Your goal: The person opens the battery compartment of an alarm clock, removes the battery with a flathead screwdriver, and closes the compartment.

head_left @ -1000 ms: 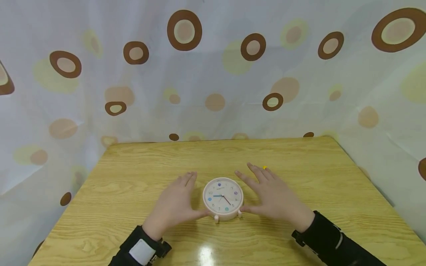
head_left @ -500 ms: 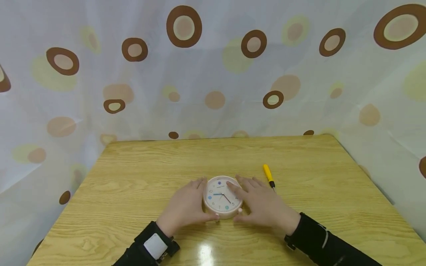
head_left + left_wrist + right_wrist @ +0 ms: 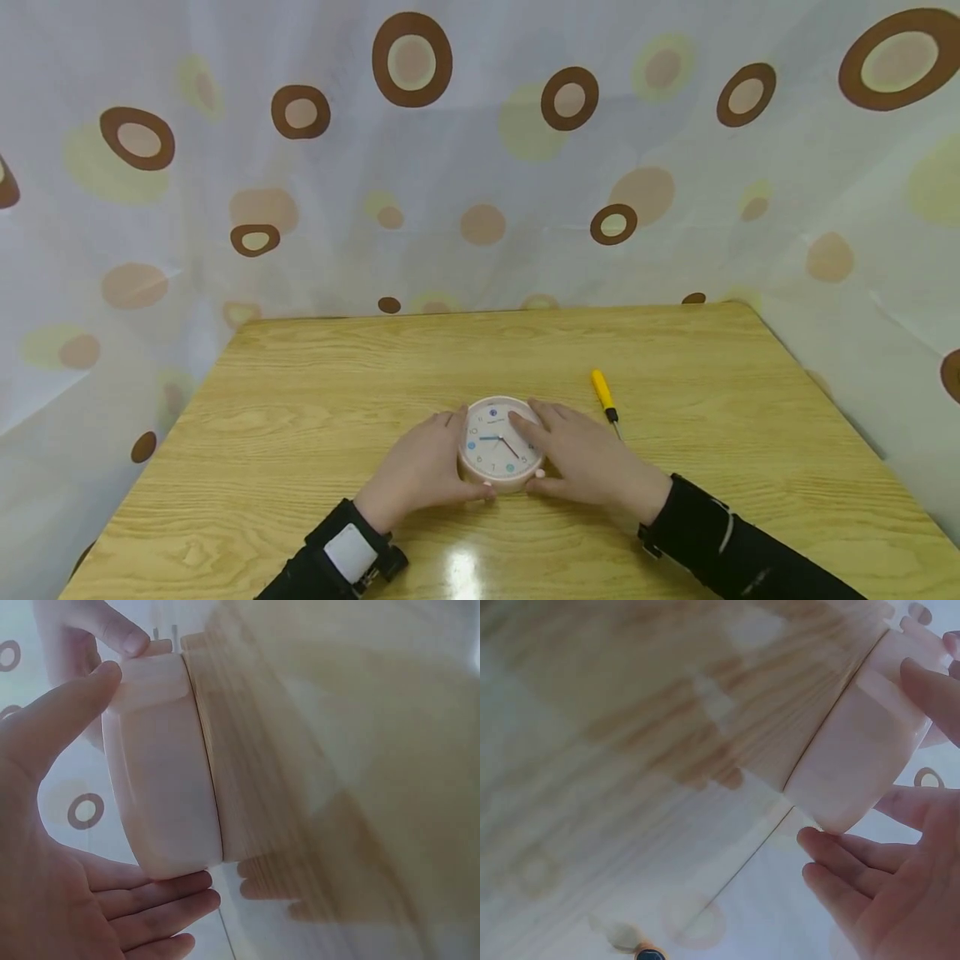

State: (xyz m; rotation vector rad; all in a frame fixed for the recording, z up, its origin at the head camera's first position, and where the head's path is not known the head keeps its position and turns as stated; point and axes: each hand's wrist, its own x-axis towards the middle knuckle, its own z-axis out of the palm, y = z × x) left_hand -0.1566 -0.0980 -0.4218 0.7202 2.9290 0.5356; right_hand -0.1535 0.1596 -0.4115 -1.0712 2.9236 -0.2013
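Note:
A round, pale pink alarm clock (image 3: 495, 457) lies face up on the wooden table, its small feet toward the person. My left hand (image 3: 420, 465) grips its left side, thumb at the near edge and fingers at the far rim. On the other side my right hand (image 3: 592, 458) holds it, with the index finger over the dial's right part and the thumb by the right foot. In the left wrist view, the clock's side wall (image 3: 161, 776) sits between thumb and fingers. The right wrist view shows the same wall (image 3: 859, 742) between the right thumb and fingers.
A screwdriver (image 3: 604, 393) with a yellow handle and black collar lies beyond the right hand, its shaft partly hidden. The wooden table (image 3: 337, 367) reaches back to a white curtain (image 3: 480, 167) with brown and yellow spots.
Both hands have closed in from beside the clock to grip its sides. The right hand's shift left and down uncovered the screwdriver. Over the last half second the hands hardly move.

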